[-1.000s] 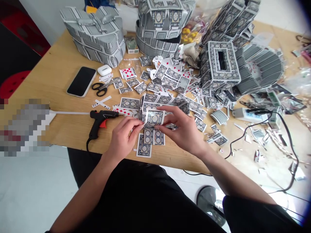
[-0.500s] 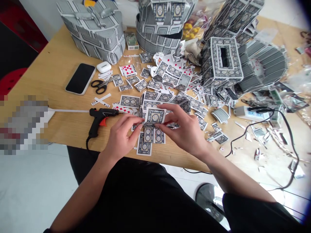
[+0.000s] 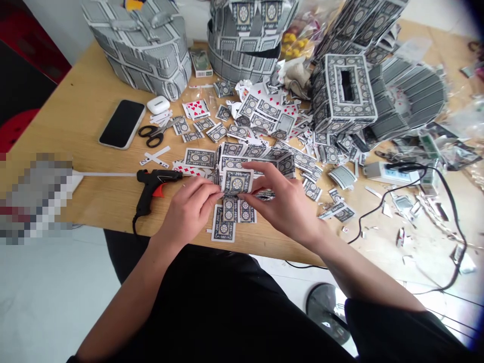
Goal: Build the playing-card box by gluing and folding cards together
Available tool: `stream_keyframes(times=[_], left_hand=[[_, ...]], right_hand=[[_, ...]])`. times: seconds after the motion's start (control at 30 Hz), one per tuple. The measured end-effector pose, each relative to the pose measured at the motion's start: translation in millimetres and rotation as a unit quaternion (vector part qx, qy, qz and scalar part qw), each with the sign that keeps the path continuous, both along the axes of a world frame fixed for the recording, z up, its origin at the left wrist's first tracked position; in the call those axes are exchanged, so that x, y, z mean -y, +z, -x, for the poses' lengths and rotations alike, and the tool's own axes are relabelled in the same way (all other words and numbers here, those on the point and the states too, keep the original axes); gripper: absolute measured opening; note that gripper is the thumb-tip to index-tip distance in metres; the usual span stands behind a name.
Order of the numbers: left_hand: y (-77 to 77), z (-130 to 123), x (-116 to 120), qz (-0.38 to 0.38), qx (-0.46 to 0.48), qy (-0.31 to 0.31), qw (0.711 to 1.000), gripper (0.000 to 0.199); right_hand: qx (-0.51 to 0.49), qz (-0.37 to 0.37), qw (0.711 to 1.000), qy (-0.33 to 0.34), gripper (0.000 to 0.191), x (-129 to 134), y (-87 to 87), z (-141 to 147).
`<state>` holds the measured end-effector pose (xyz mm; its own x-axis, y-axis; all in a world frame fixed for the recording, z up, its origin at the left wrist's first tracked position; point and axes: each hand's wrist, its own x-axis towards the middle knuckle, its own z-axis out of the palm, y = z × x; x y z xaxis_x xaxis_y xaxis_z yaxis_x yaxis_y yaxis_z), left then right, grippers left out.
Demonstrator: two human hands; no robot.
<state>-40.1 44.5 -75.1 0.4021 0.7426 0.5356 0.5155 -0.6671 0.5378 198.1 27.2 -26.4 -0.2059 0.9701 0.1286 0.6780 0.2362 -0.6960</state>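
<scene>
Both hands pinch the lower edge of one folded playing card [image 3: 237,180] with a dark patterned back. My left hand [image 3: 192,206] grips its left corner between thumb and fingers. At the right corner my right hand [image 3: 282,201] closes thumb against finger, its index finger raised near the card's top. Just behind stands an open-topped box made of cards [image 3: 260,151], partly hidden by the card and my right hand. Several cards [image 3: 223,229] lie face down on the table in front, below the held card. To the left lies a black glue gun [image 3: 153,189] with an orange trigger.
Left on the table [image 3: 64,116] are a phone [image 3: 122,124], black-handled scissors [image 3: 153,133] and a white earbud case [image 3: 158,105]. Cut cards [image 3: 260,108] pile up behind the box. Card-covered containers [image 3: 147,55] and a slotted card box [image 3: 344,93] stand farther back. A cable [image 3: 449,201] loops at right.
The held card tilts slightly and its lower edge has shifted a little leftward with both hands. The whole view has drifted slightly; the other things lie as before.
</scene>
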Motion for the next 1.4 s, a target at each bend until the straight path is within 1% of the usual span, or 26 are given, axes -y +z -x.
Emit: stream_keyframes(times=[0.07, 0.17, 0.3, 0.4, 0.57, 0.7, 0.8, 0.9, 0.97, 1.03, 1.1, 1.2, 1.3, 1.4], left_hand=[[-2.7, 1, -1, -0.009, -0.002, -0.002, 1.000, 0.008], [-5.8, 1, -2, 0.001, -0.005, 0.000, 1.000, 0.009], [-6.9, 3, -2, -0.001, -0.011, -0.009, 1.000, 0.010], [-5.4, 4, -3, -0.007, -0.009, -0.019, 1.000, 0.009], [0.5, 0, -2, 0.039, 0.027, -0.007, 0.999, 0.005], [2.8, -4, -3, 0.049, 0.047, -0.004, 0.998, 0.007], [1.2, -4, -5, 0.036, 0.034, -0.009, 0.999, 0.007], [-1.3, -2, -6, 0.013, 0.021, -0.012, 1.000, 0.006], [-2.4, -1, -6, 0.009, 0.018, -0.015, 1.000, 0.006], [-2.5, 0, -7, 0.011, 0.015, -0.018, 1.000, 0.006], [-1.1, 1, -8, 0.019, 0.017, -0.022, 0.999, 0.006], [2.8, 2, -10, 0.057, 0.028, -0.025, 0.998, 0.006], [6.6, 1, -12, 0.092, 0.044, -0.024, 0.995, 0.005], [6.8, 0, -13, 0.099, 0.053, -0.027, 0.993, 0.007]], right_hand=[[0.003, 0.002, 1.000, 0.002, 0.050, 0, -1.2, 0], [-0.003, 0.013, 1.000, 0.006, 0.048, -2, -1.4, 0], [-0.008, 0.023, 1.000, 0.011, 0.049, -4, -1.1, 0], [0.001, 0.013, 1.000, 0.014, 0.050, -2, -2.2, 0], [0.017, 0.006, 1.000, 0.006, 0.050, 0, -2.5, 1], [0.021, 0.007, 1.000, 0.002, 0.050, 1, -2.9, 1], [0.033, -0.009, 0.999, 0.003, 0.047, 4, -6.9, 1], [0.034, -0.031, 0.999, 0.007, 0.048, 8, -11.8, 2], [0.019, -0.027, 0.999, 0.004, 0.051, 8, -13.0, 3], [-0.001, 0.000, 1.000, -0.002, 0.052, 6, -11.3, 3], [-0.025, 0.031, 0.999, -0.006, 0.053, 2, -7.3, 2], [-0.062, 0.058, 0.996, -0.017, 0.054, -2, -0.8, 0], [-0.072, 0.052, 0.995, -0.035, 0.052, -2, 1.1, -1], [-0.062, 0.027, 0.997, -0.032, 0.052, 2, -3.7, -1]])
